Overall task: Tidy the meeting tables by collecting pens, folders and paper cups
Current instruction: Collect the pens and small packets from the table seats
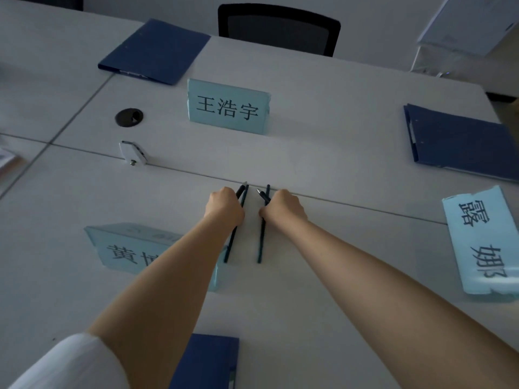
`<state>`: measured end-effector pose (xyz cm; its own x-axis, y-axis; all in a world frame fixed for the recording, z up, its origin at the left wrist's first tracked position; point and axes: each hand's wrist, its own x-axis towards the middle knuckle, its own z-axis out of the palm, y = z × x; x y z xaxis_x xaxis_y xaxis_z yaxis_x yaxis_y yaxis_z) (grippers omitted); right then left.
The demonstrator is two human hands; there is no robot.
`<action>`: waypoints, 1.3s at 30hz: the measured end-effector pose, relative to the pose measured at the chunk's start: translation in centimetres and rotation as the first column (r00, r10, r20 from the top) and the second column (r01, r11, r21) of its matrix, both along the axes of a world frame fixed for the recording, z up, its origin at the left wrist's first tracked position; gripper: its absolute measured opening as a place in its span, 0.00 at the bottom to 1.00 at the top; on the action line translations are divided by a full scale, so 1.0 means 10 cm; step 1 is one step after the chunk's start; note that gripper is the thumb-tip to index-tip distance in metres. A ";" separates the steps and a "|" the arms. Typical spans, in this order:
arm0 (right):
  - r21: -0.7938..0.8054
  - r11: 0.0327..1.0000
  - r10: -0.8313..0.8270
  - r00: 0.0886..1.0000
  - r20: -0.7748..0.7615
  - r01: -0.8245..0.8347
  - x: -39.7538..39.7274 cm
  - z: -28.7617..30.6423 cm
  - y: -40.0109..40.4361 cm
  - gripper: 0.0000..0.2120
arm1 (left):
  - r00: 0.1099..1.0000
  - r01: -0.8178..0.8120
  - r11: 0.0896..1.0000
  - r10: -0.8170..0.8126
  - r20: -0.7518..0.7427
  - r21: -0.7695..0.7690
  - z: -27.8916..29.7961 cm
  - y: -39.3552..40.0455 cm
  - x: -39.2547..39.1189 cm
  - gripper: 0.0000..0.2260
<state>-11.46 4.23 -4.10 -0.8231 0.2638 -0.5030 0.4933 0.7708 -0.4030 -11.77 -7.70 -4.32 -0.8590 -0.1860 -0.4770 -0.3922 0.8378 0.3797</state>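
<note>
Both hands are fisted mid-tabletop, the left hand closed round two dark pens and the right hand round another pair of pens, the shafts lying toward the person. Pens like these look light, stiff and smooth, so gripping mid-shaft should stop them sliding or fanning apart. Three blue folders lie shut: a far folder, a right folder and a near folder; their contents are hidden. No cups or bins show.
</note>
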 end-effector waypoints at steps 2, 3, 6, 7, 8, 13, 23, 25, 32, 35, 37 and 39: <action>0.000 1.000 0.006 1.000 0.006 -0.006 0.04 0.02 0.06 0.16 | 1.000 0.011 1.000 -0.011 -0.016 0.013 0.02 0.01 0.02 0.09; -0.008 1.000 0.008 1.000 0.014 -0.008 0.07 0.03 0.09 0.16 | 1.000 0.005 1.000 -0.004 -0.021 0.031 0.05 0.02 0.04 0.11; -0.045 0.999 -0.007 1.000 0.019 0.007 0.20 0.12 0.19 0.16 | 0.998 -0.021 0.994 0.027 -0.052 0.108 0.19 0.06 0.10 0.10; -0.053 0.998 -0.030 1.000 0.009 0.031 0.24 0.16 0.22 0.16 | 0.997 -0.033 0.990 0.042 -0.060 0.139 0.24 0.07 0.12 0.09; -0.064 0.996 -0.055 0.998 -0.008 0.055 0.29 0.20 0.25 0.17 | 0.996 -0.049 0.983 0.062 -0.070 0.176 0.32 0.08 0.16 0.09; -0.206 0.971 -0.146 0.985 -0.088 0.125 0.63 0.54 0.34 0.17 | 0.977 -0.131 0.900 0.189 -0.100 0.417 0.72 0.11 0.42 0.10; -0.516 0.855 -0.150 0.978 -0.148 0.053 2.09 1.48 0.29 0.07 | 0.901 -0.269 0.561 0.435 -0.002 0.783 1.41 -0.02 2.10 0.04; -0.531 0.847 -0.131 0.974 -0.185 0.013 2.50 1.61 0.26 0.06 | 0.885 -0.283 0.523 0.465 0.010 0.804 1.52 -0.08 2.64 0.05; -0.619 0.771 -0.004 0.971 -0.241 -0.150 3.94 2.01 0.07 0.05 | 0.755 -0.351 0.354 0.655 0.038 0.867 1.89 -0.31 4.39 0.07; -0.656 0.731 0.079 0.978 -0.191 -0.187 4.51 2.08 -0.12 0.03 | 0.735 -0.351 0.379 0.678 0.001 0.856 1.96 -0.44 5.06 0.08; -0.671 0.717 0.128 0.982 -0.139 -0.189 4.85 2.05 -0.30 0.04 | 0.697 -0.366 0.375 0.717 -0.016 0.851 1.98 -0.54 5.49 0.07; -0.679 0.705 0.169 0.978 -0.121 -0.206 5.16 1.98 -0.50 0.05 | 0.626 -0.401 0.332 0.780 -0.009 0.854 1.99 -0.66 5.89 0.07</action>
<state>40.13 -0.76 15.71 -0.8444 -0.2998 -0.4439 0.3358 0.3495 -0.8747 47.15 -14.29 15.54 -0.7819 -0.4787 -0.3994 -0.3277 -0.2295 0.9165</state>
